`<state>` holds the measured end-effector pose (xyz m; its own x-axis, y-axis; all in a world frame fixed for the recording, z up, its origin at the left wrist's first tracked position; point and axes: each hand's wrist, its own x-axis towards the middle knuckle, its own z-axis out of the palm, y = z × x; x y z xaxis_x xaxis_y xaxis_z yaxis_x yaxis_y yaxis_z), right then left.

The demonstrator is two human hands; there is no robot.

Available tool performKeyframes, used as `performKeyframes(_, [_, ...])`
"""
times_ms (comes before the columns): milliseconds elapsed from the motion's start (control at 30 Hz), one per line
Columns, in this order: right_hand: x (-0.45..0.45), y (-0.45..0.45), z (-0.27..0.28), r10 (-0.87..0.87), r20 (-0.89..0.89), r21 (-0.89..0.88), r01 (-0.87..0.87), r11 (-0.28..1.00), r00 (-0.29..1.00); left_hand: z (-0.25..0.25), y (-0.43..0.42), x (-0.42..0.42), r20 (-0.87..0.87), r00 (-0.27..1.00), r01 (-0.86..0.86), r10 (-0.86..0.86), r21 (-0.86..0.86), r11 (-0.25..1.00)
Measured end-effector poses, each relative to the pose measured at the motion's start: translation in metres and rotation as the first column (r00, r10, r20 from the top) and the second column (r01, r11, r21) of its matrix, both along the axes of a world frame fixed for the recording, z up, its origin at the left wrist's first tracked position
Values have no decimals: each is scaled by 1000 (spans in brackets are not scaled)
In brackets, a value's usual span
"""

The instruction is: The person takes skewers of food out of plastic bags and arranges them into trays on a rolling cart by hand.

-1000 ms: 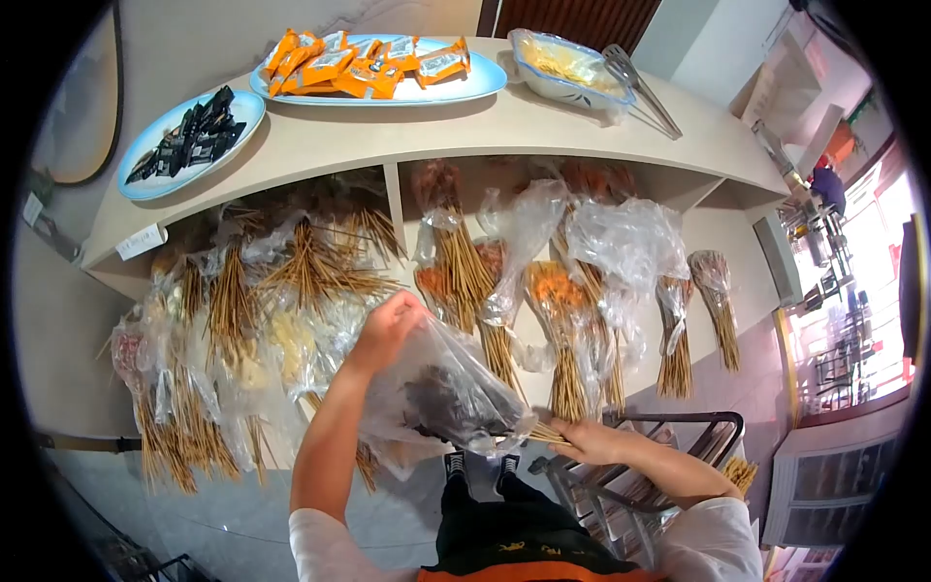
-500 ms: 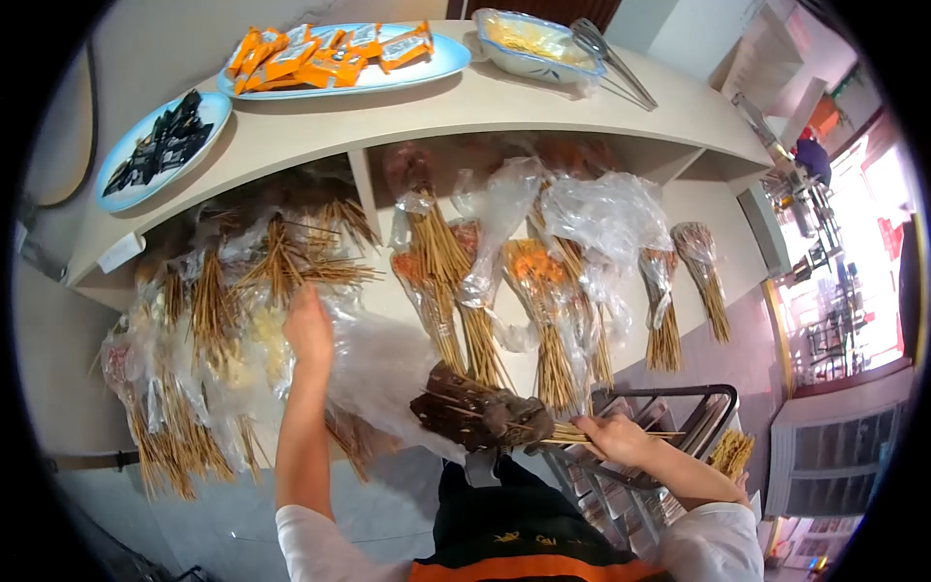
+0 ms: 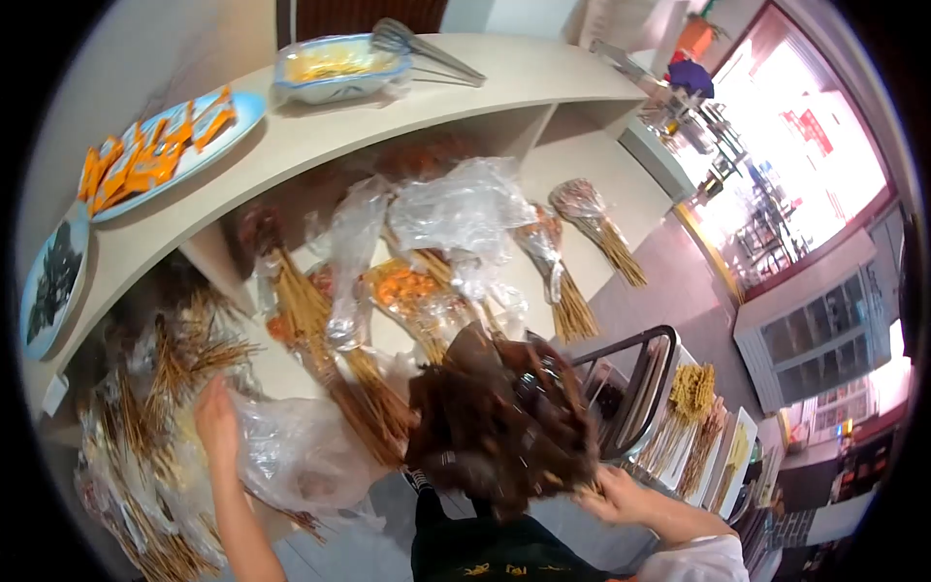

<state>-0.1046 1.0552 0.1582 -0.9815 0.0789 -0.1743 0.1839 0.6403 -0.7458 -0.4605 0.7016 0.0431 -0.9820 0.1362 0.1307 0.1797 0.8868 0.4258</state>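
Note:
My right hand (image 3: 621, 500) is closed round the stick ends of a bunch of skewers (image 3: 499, 417). Glossy dark brown, leafy-looking food covers them, held up in front of my body and slightly blurred. On the left, my left hand (image 3: 215, 417) is closed at the edge of a clear plastic bag (image 3: 305, 451), which hangs loosely toward the middle; its fingertips are partly hidden. Just beyond that hand lie bagged skewers with bare sticks (image 3: 175, 373) pointing outward. Between the two hands, more stick bundles (image 3: 359, 398) rest on the shelf.
Above the shelf, a counter (image 3: 456, 102) carries a plate of orange packets (image 3: 160, 150), a plate of black packets (image 3: 53, 281), a wrapped dish (image 3: 341, 70) and a whisk (image 3: 427, 50). Bagged skewers (image 3: 407, 286) fill the shelf. A black-framed cart (image 3: 669, 388) with skewer trays stands right.
The view has turned right. My right hand has raised the dark skewers, their food end now broad toward me. The plastic bag stays at my left hand.

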Motion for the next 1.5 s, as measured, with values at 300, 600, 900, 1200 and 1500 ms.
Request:
performKeyframes(300, [108, 2, 16, -17, -264, -166, -28, 986, 964, 36, 42, 66, -321, 945, -21, -68, -266, 964])
performKeyframes(600, [262, 11, -44, -73, 67, -211, 86, 974, 995, 7, 127, 282, -237, 897, 375, -373, -39, 926])
performKeyframes(900, [399, -21, -146, -141, 632, -425, 493, 759, 762, -88, 147, 487, 327, 693, 608, -642, 214, 765])
performKeyframes(1200, [477, -60, -249, -447, 790, -404, 905, 135, 419, -201, 94, 576, 450, 596, 565, -665, 354, 745])
performKeyframes(1500, [523, 3, -310, -721, 683, -182, 983, -19, 113, -359, 91, 704, 649, 621, 176, -439, 431, 885])
